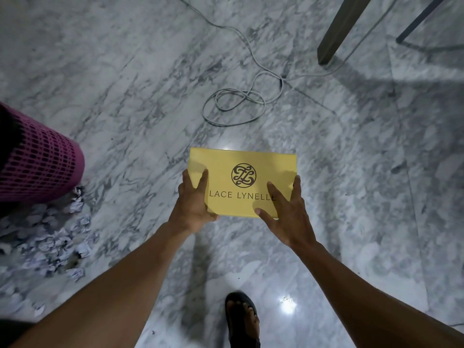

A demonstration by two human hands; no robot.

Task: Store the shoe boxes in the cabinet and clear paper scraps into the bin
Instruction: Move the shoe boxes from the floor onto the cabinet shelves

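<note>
Yellow cardboard fills the middle of your view: the shoe box (247, 183), lid up with the LACE LYNELLE logo showing, is clamped between your left hand (194, 205) on its left edge and your right hand (286, 216) at its near right corner, each grip closed on the box with fingers spread over the lid. It looks to be held above the floor rather than resting on it, though the view from above leaves that hard to judge. The main risk I see is underfoot: a loose grey cable (241, 101) lies coiled just ahead of the box, and the box blocks your sight of the ground directly below it, so a step forward could snag your sandalled foot (242, 316). The marble floor (125, 84) is polished and throws back bright glare, so it may be slippery. With only fingertips pressing the lid, the lid could slide or the base could drop away if you tilt it. To your left, paper scraps (50, 237) lie scattered beside the magenta mesh bin (42, 169), not yet cleared. Dark furniture legs (336, 33) stand at upper right. No cabinet is in view.
</note>
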